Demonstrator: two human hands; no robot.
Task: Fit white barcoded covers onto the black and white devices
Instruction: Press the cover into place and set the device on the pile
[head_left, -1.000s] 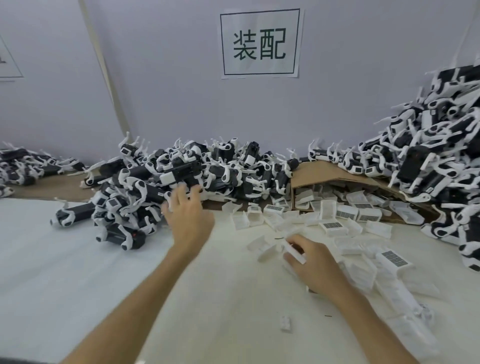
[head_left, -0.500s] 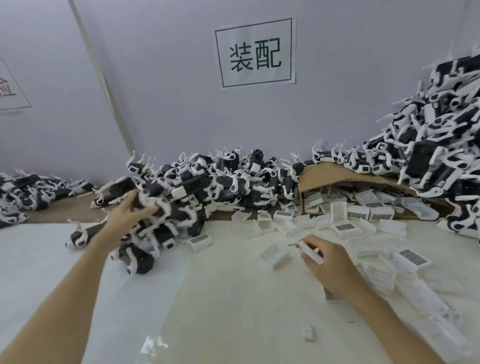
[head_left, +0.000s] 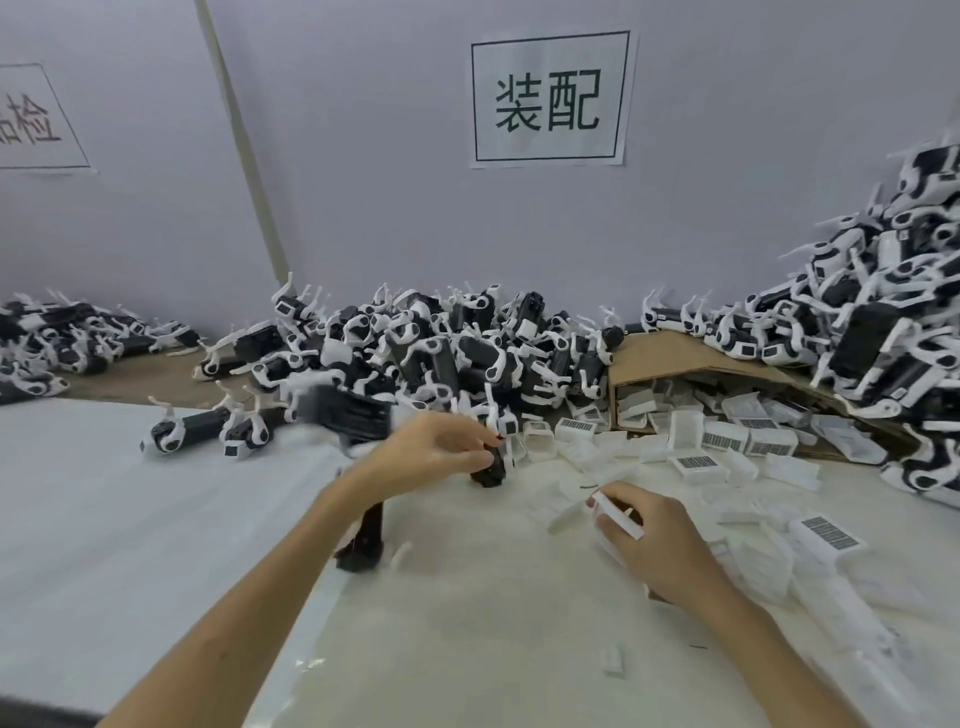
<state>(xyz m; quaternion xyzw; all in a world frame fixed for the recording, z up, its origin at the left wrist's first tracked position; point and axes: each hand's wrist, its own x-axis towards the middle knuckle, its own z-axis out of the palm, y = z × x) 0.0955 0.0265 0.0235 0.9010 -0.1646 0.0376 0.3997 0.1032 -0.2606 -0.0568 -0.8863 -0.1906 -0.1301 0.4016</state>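
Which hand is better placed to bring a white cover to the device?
Right: the right hand holds a white cover, while the left hand grips the black device close beside it.

Tabletop (head_left: 467, 649): device heap (head_left: 441, 353) centre rear, against wall (head_left: 363, 208); smaller heap (head_left: 52, 338) far left; tall heap (head_left: 883, 322) far right, partly on cardboard (head_left: 675, 358). Covers (head_left: 727, 452) under and before cardboard, spread across right front. Sign (head_left: 550, 98) on wall above centre heap. Left hand (head_left: 431, 457) holds device (head_left: 488, 473) before heap; right hand (head_left: 660, 540) holds cover (head_left: 618, 517) among covers.

matt plastic covers (head_left: 696, 462), brown cardboard sheet (head_left: 670, 358)
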